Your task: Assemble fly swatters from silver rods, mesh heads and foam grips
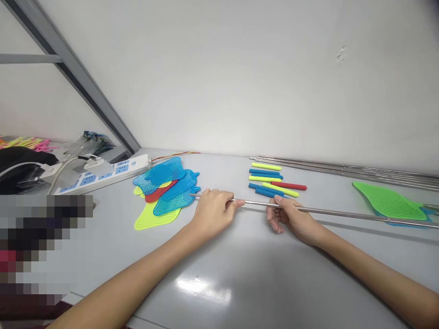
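Note:
A thin metal rod [329,211] runs sideways above the grey table, its left end beside the fly swatter heads. My left hand [216,208] is closed round it close to that end. Farther right, my right hand [293,215] grips the same rod between thumb and fingers, its lower fingers curled loosely. Left of my hands lies a pile of perforated plastic swatter heads: blue ones [178,201], a red one [156,194] and yellow ones [156,219]. Just beyond my right hand lie several plastic handle tubes, among them yellow [265,179], blue [264,172] and red [291,186].
Several long metal rods [343,169] lie along the wall at the back right. A green swatter head [391,201] rests at the right, with blue plastic beneath it. At the left is a white power strip [113,173] with plugs and cables.

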A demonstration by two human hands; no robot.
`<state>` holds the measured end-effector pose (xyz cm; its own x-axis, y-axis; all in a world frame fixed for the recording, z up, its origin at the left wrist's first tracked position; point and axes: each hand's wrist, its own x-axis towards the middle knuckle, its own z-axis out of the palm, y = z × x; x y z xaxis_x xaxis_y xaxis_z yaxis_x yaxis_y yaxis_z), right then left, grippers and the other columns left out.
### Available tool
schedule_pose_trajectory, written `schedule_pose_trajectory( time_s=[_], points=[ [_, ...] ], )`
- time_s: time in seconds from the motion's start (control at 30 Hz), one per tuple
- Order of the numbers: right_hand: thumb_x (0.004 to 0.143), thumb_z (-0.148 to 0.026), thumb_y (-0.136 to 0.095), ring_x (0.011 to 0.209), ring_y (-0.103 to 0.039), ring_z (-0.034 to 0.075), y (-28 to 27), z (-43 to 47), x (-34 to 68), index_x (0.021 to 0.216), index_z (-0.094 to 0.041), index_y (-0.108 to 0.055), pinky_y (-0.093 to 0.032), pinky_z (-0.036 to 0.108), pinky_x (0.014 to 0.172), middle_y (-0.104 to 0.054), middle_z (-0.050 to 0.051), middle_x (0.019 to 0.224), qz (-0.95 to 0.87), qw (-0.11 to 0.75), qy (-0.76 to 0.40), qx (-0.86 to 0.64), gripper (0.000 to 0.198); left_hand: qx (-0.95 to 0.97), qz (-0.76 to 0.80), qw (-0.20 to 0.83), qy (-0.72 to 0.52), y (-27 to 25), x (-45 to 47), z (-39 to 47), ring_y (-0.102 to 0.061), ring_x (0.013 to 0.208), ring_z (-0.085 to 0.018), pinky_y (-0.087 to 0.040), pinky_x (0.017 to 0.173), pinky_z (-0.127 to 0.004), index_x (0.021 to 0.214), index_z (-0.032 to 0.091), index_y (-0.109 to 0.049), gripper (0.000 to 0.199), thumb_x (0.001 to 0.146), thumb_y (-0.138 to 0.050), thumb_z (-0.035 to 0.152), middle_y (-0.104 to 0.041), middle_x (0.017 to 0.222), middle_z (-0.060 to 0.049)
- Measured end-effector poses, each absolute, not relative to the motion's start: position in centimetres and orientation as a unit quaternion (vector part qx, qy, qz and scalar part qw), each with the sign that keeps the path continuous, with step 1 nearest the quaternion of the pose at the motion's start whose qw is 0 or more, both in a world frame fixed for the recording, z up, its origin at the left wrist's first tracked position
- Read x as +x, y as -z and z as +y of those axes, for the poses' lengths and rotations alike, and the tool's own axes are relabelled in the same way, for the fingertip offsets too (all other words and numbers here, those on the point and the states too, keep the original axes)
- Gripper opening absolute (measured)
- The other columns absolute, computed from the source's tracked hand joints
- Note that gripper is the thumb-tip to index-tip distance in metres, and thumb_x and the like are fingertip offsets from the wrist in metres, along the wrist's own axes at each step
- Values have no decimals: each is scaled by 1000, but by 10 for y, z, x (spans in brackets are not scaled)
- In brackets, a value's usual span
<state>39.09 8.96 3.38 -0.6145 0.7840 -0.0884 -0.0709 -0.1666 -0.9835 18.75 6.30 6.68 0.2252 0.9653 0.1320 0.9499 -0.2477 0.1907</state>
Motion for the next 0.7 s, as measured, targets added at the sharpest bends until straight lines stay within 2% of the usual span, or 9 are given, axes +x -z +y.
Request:
schedule_pose_trajectory(
  time_s=[0.7],
  points=[
    [88,-43,-34,42,-46,11,-31,90,390,64,-15,-57,-37,22,43,-53,0,46,-564,312,-695,-318,44,790,603,43,-105,-68,188,61,-54,63,-18,-24,58,-28,59,18,-47,37,89,-32,34,-61,65,-2]
  ],
)
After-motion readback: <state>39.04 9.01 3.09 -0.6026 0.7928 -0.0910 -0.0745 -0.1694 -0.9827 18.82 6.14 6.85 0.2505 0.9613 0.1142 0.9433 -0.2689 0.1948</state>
